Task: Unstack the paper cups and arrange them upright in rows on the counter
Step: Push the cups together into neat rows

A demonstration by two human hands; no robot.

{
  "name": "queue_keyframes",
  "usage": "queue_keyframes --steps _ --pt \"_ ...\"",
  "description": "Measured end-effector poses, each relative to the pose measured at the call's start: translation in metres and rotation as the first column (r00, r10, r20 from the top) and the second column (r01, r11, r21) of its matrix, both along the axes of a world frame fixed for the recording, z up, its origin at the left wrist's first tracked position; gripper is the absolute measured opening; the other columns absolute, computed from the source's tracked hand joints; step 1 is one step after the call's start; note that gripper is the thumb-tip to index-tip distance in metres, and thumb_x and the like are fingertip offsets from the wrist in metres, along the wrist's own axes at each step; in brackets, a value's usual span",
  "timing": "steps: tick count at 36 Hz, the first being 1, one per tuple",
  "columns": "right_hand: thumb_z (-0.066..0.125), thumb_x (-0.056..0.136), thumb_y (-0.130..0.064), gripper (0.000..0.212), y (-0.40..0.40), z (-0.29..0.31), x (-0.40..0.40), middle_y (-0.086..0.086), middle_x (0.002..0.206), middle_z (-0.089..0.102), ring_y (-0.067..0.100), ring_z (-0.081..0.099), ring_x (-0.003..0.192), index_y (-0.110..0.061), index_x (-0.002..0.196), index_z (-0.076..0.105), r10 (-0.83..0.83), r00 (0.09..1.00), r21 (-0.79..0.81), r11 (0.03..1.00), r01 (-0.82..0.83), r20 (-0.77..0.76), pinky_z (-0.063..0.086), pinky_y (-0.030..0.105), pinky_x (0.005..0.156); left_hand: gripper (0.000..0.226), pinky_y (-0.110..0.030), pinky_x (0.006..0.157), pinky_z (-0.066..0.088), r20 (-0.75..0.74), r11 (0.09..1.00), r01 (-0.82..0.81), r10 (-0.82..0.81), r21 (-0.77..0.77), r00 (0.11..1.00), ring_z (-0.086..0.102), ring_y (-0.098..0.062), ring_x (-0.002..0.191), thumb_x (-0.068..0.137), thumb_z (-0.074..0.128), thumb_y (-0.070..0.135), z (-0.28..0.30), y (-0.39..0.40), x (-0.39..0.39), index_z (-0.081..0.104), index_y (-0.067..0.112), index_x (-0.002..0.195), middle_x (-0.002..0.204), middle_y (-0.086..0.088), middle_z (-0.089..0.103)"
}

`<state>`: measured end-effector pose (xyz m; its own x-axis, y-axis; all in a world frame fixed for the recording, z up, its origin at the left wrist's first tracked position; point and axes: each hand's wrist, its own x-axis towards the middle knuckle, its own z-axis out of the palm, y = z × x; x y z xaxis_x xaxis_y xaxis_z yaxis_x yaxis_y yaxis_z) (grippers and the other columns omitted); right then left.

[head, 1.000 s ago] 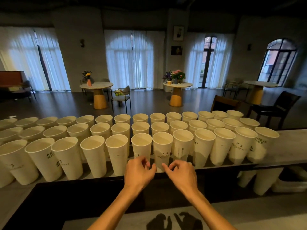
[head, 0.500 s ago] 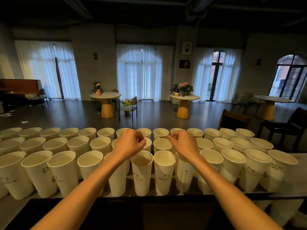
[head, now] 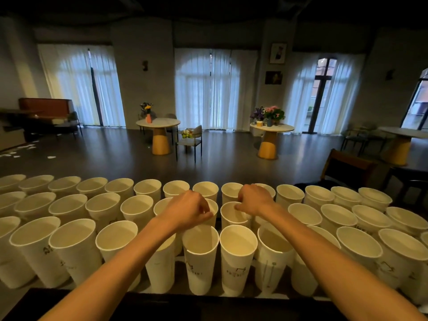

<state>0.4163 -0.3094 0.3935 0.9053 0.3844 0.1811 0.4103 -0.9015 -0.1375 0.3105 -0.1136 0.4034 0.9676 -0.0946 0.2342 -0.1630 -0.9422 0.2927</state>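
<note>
Above the middle row, your left hand (head: 188, 208) curls its fingers at the rim of 1 middle-row cup (head: 211, 210), and your right hand (head: 253, 200) curls its fingers at the rim of the neighbouring cup (head: 232, 215); I cannot tell if either rim is really pinched. The paper cups (head: 111, 209) stand upright in 3 rows on the counter (head: 284, 295). Far behind are 2 round tables (head: 158, 122) with flowers.
</note>
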Motion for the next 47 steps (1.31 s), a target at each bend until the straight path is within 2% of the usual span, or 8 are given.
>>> queue_keyframes --steps 7,24,32,38,44,47 --pt "0.071 0.089 -0.029 0.017 -0.003 -0.005 0.008 0.003 0.091 0.072 0.015 0.066 0.075 -0.017 0.100 0.075 0.020 1.000 0.031 0.999 -0.020 -0.002 0.058 0.027 0.071 0.027 -0.014 0.063 0.050 -0.066 0.999 0.041 -0.039 0.036 0.997 0.070 -0.009 0.081 0.093 0.069 0.043 -0.003 -0.007 0.009 0.078 0.025 0.112 0.110 0.003 0.077" --pt "0.070 0.088 -0.028 0.015 -0.004 -0.012 0.007 0.002 0.087 0.073 0.015 0.065 0.071 -0.019 0.096 0.077 0.002 0.999 0.091 0.996 -0.006 0.038 0.056 0.026 0.067 0.025 -0.025 0.080 0.059 -0.069 0.995 0.049 -0.044 0.083 0.997 0.071 -0.013 0.093 0.094 0.071 0.032 -0.003 -0.005 0.007 0.076 0.025 0.117 0.119 0.003 0.074" --pt "0.070 0.088 -0.029 0.014 -0.004 -0.011 0.004 0.002 0.086 0.072 0.015 0.065 0.071 -0.019 0.095 0.077 -0.007 0.999 0.088 0.996 0.003 0.043 0.058 0.029 0.070 0.025 -0.021 0.076 0.057 -0.058 0.995 0.055 -0.050 0.079 0.997 0.071 -0.012 0.091 0.093 0.071 0.034 -0.004 -0.005 0.007 0.077 0.026 0.116 0.118 0.005 0.074" --pt "0.071 0.087 -0.029 0.014 -0.006 -0.011 0.003 0.002 0.084 0.072 0.015 0.065 0.070 -0.019 0.093 0.077 -0.016 0.999 0.077 0.997 0.012 0.043 0.059 0.029 0.069 0.024 -0.012 0.061 0.046 -0.022 0.998 0.049 -0.048 0.039 0.999 0.069 -0.009 0.080 0.095 0.068 0.037 -0.001 -0.003 0.006 0.078 0.025 0.112 0.110 0.005 0.076" --pt "0.072 0.085 -0.035 0.019 -0.011 -0.006 -0.001 0.002 0.082 0.071 0.014 0.065 0.070 -0.017 0.089 0.076 -0.026 0.999 0.090 0.996 0.024 0.019 0.059 0.030 0.070 0.024 -0.019 0.068 0.056 0.039 0.999 0.037 -0.038 0.027 0.999 0.068 -0.009 0.079 0.095 0.067 0.039 0.009 -0.003 0.003 0.077 0.025 0.112 0.105 0.004 0.076" --pt "0.073 0.085 -0.035 0.019 -0.018 -0.001 -0.008 0.001 0.083 0.072 0.014 0.066 0.071 -0.017 0.087 0.076 -0.037 0.999 0.128 0.991 0.035 0.013 0.058 0.028 0.068 0.024 -0.017 0.066 0.052 0.073 0.998 0.050 -0.052 0.032 0.996 0.066 -0.009 0.081 0.095 0.067 0.039 0.015 -0.007 0.002 0.076 0.025 0.112 0.106 0.005 0.074"
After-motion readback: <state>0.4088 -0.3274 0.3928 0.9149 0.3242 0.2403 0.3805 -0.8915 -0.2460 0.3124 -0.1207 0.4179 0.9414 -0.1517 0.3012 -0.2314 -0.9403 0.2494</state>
